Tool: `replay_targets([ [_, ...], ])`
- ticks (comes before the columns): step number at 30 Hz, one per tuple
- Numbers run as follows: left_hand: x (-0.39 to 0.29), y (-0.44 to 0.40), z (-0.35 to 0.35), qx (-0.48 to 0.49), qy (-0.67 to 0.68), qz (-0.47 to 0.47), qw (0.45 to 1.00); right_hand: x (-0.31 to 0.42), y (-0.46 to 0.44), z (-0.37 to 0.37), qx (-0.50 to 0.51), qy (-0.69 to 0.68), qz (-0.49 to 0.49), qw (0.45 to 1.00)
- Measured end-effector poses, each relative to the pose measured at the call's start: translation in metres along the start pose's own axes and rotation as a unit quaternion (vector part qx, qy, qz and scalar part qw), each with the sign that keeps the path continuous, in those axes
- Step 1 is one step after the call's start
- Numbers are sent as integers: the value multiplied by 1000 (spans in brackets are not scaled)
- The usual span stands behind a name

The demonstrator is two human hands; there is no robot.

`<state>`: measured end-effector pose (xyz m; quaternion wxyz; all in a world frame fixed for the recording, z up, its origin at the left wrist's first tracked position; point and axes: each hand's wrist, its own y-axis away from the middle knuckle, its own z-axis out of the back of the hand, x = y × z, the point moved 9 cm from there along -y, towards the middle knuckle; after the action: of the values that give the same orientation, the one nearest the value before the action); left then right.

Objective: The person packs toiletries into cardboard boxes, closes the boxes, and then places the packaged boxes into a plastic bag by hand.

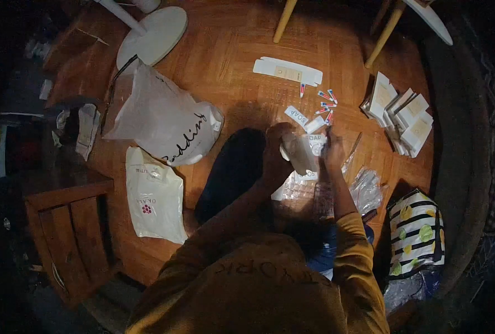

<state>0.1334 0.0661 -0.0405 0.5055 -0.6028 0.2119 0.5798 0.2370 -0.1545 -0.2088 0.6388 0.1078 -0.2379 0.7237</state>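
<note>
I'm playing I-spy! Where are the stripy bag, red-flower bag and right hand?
Stripy bag [416,238]: head view, its patterned side.
Red-flower bag [156,196]: head view, its pale middle.
Right hand [333,153]: head view, middle of the hand.

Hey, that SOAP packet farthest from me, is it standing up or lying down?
Lying down. The SOAP packet has its broad printed side facing up, with the whole word readable from above.

Right hand [333,152] blurred beside an indistinct pale item [303,156], perhaps a packet.
</note>
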Motion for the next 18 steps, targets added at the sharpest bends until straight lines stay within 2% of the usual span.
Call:
replay_targets([
  [1, 4, 0, -3, -2, 3, 2, 1000, -1, 5, 7, 14, -30, -5, 999],
  [2, 1, -2, -8, 8, -3, -35, 999, -1, 8, 12, 29, -61, -9, 998],
  [3, -5, -4, -12, 16, -10, -73, 997, -16, 10, 10, 67, -37, -80, 994],
  [4, -6, -4, -14, 12, -9, -72, 997, -19, 11, 17, 68, -35, -76, 994],
  [6, -6, -8, -19, 16, 64, -39, 997, -12, 13, 65, -38, -181, -29, 982],
  [8, -16, -10, -18, 10, 63, -52, 997, 36, 15, 137, -68, -316, -84, 943],
  [10, -24, -9, -19, 8, 64, -66, 996, 85, 27, 204, -143, -418, -112, 890],
  [12, -31, -8, -18, -6, 77, -70, 995, 123, 48, 265, -248, -415, -48, 874],
  [14, -42, -7, -16, -9, 76, -85, 993, 162, 77, 305, -315, -390, 122, 857],
  [15, -47, -6, -15, -14, 72, -96, 993, 188, 85, 317, -292, -393, 205, 848],
  [16, -50, -4, -17, -12, 74, -100, 992, 206, 89, 318, -247, -349, 247, 870],
  [18, -54, -1, -14, -46, 60, -111, 991, 228, 96, 319, -235, -327, 306, 863],
])
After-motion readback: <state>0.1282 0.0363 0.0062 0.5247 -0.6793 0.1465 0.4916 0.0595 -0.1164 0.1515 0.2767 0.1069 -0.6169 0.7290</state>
